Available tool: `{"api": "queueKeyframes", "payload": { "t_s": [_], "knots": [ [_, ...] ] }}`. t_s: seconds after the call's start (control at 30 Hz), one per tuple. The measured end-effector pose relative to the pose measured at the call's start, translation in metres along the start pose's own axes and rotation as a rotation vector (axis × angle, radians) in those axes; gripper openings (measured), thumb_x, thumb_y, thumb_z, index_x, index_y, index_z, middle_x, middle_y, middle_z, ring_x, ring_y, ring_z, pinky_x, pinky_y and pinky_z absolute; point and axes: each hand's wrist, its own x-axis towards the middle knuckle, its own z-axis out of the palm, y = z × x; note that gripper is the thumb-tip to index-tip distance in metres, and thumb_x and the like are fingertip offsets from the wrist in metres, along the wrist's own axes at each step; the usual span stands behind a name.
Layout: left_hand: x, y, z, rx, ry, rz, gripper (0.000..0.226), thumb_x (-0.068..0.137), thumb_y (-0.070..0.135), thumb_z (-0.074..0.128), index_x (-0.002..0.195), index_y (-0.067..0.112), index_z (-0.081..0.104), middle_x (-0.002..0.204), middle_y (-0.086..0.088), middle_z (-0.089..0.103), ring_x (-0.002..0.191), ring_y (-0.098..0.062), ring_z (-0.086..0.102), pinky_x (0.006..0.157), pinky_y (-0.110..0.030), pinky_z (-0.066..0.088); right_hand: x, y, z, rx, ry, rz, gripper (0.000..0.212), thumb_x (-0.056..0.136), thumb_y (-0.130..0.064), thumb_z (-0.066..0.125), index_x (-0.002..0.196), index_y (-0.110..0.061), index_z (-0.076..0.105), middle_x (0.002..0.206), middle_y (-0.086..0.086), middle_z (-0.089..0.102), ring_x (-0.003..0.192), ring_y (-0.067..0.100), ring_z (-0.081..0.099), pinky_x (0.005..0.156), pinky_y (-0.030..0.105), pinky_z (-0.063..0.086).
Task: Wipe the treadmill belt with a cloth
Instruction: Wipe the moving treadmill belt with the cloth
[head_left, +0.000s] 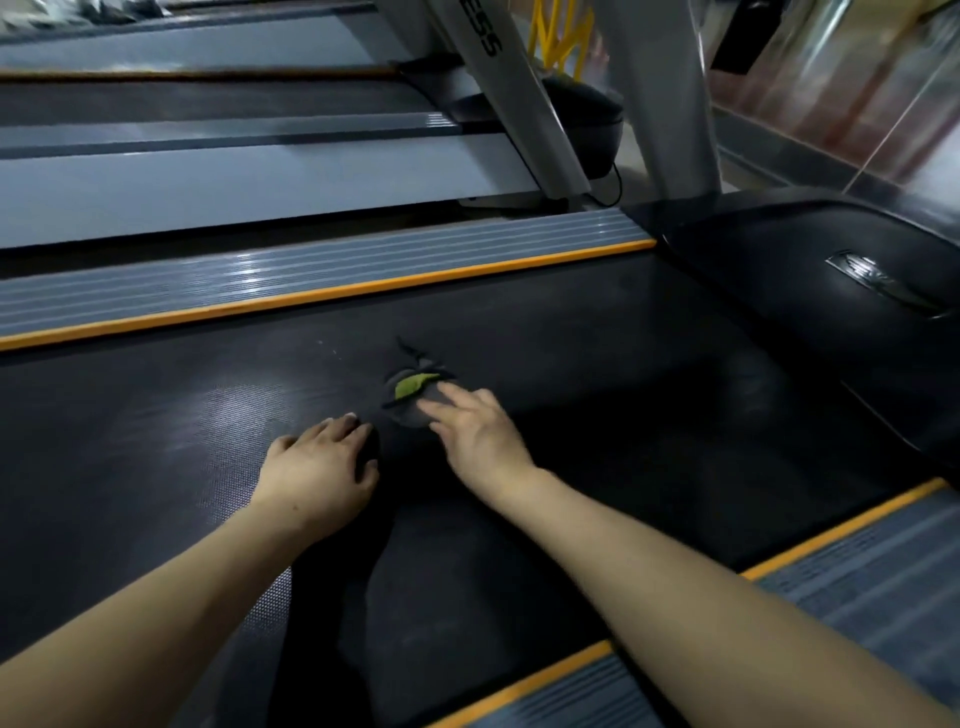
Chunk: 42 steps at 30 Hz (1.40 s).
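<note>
The black treadmill belt fills the middle of the view. A small crumpled dark grey cloth with a green patch lies on it near the centre. My right hand reaches forward with its fingers stretched out, and the fingertips rest on the near right edge of the cloth without gripping it. My left hand lies palm down on the belt just left of the cloth. Its fingers are slightly curled and nothing is in it.
Grey ribbed side rails with orange edging run along the belt, one on the far side and one at the near right. The black motor cover closes off the belt on the right. A second treadmill and grey uprights stand beyond.
</note>
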Motion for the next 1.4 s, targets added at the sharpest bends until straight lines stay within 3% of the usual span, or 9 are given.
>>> {"api": "queueKeyframes", "payload": {
  "t_s": [0.1, 0.3, 0.47, 0.6, 0.77, 0.87, 1.03, 1.17, 1.4],
  "knots": [
    [-0.007, 0.008, -0.005, -0.049, -0.069, -0.003, 0.059, 0.097, 0.054, 0.040, 0.152, 0.036, 0.035, 0.166, 0.008, 0.023, 0.154, -0.017, 0.019, 0.120, -0.043, 0.024, -0.001, 0.075, -0.034, -0.168, 0.026, -0.028, 0.028, 0.084, -0.010, 0.070, 0.109, -0.022, 0.075, 0.122, 0.008, 0.068, 0.083, 0.036, 0.064, 0.080, 0.038, 0.057],
    [-0.026, 0.030, -0.028, 0.018, 0.056, 0.066, 0.049, 0.095, 0.050, 0.042, 0.142, 0.035, 0.044, 0.152, 0.010, 0.043, 0.141, -0.018, 0.039, 0.107, -0.042, 0.040, -0.008, 0.131, -0.060, -0.265, 0.116, 0.673, 0.031, 0.096, -0.021, 0.049, 0.120, -0.030, 0.067, 0.133, 0.003, 0.055, 0.106, 0.031, 0.050, 0.088, 0.035, 0.043],
    [-0.055, 0.038, -0.022, 0.018, 0.031, -0.029, 0.049, 0.094, 0.055, 0.041, 0.137, 0.034, 0.048, 0.148, 0.010, 0.046, 0.138, -0.019, 0.042, 0.104, -0.043, 0.039, -0.016, -0.005, -0.008, -0.083, -0.035, 0.201, 0.027, 0.087, -0.012, 0.064, 0.110, -0.024, 0.073, 0.122, 0.004, 0.064, 0.089, 0.034, 0.055, 0.079, 0.036, 0.052],
    [-0.053, 0.044, -0.017, -0.027, 0.017, -0.037, 0.052, 0.095, 0.058, 0.040, 0.141, 0.035, 0.047, 0.152, 0.009, 0.042, 0.142, -0.019, 0.037, 0.106, -0.044, 0.037, -0.027, 0.017, -0.030, -0.013, -0.020, -0.016, 0.032, 0.085, -0.011, 0.070, 0.115, -0.023, 0.074, 0.125, 0.004, 0.066, 0.088, 0.035, 0.059, 0.085, 0.036, 0.055],
    [-0.057, 0.037, -0.002, -0.035, 0.026, -0.040, 0.054, 0.097, 0.057, 0.037, 0.146, 0.036, 0.043, 0.159, 0.010, 0.035, 0.148, -0.018, 0.029, 0.111, -0.042, 0.032, -0.036, 0.143, -0.080, -0.259, 0.069, 0.430, 0.033, 0.094, -0.014, 0.055, 0.123, -0.020, 0.069, 0.133, 0.007, 0.060, 0.099, 0.040, 0.058, 0.089, 0.041, 0.051],
    [-0.056, 0.026, 0.003, 0.015, -0.026, -0.008, 0.061, 0.097, 0.060, 0.035, 0.154, 0.038, 0.031, 0.165, 0.011, 0.024, 0.151, -0.019, 0.024, 0.111, -0.045, 0.034, -0.036, 0.122, -0.072, -0.316, 0.111, 0.637, 0.034, 0.095, -0.013, 0.054, 0.125, -0.019, 0.069, 0.133, 0.008, 0.057, 0.098, 0.038, 0.052, 0.086, 0.040, 0.047],
    [-0.056, 0.027, 0.005, 0.084, -0.035, 0.001, 0.068, 0.094, 0.064, 0.033, 0.156, 0.037, 0.028, 0.166, 0.008, 0.022, 0.152, -0.021, 0.024, 0.113, -0.048, 0.029, -0.034, 0.003, -0.017, -0.166, -0.005, 0.312, 0.033, 0.087, -0.012, 0.061, 0.116, -0.025, 0.072, 0.125, 0.004, 0.060, 0.091, 0.033, 0.055, 0.081, 0.037, 0.048],
    [-0.053, 0.024, 0.004, 0.059, -0.074, 0.006, 0.072, 0.093, 0.067, 0.031, 0.158, 0.038, 0.021, 0.168, 0.010, 0.015, 0.154, -0.019, 0.016, 0.116, -0.049, 0.026, -0.040, 0.016, -0.030, -0.034, -0.062, 0.034, 0.032, 0.088, -0.018, 0.064, 0.119, -0.024, 0.072, 0.129, 0.002, 0.064, 0.096, 0.033, 0.061, 0.091, 0.037, 0.053],
    [-0.048, 0.022, 0.006, 0.049, -0.120, 0.009, 0.079, 0.088, 0.073, 0.027, 0.158, 0.038, 0.018, 0.169, 0.008, 0.012, 0.155, -0.021, 0.014, 0.117, -0.053, 0.023, -0.043, 0.120, -0.080, -0.302, 0.027, 0.550, 0.033, 0.097, -0.015, 0.055, 0.127, -0.020, 0.068, 0.140, 0.009, 0.057, 0.106, 0.038, 0.055, 0.094, 0.038, 0.048]
  ]
}}
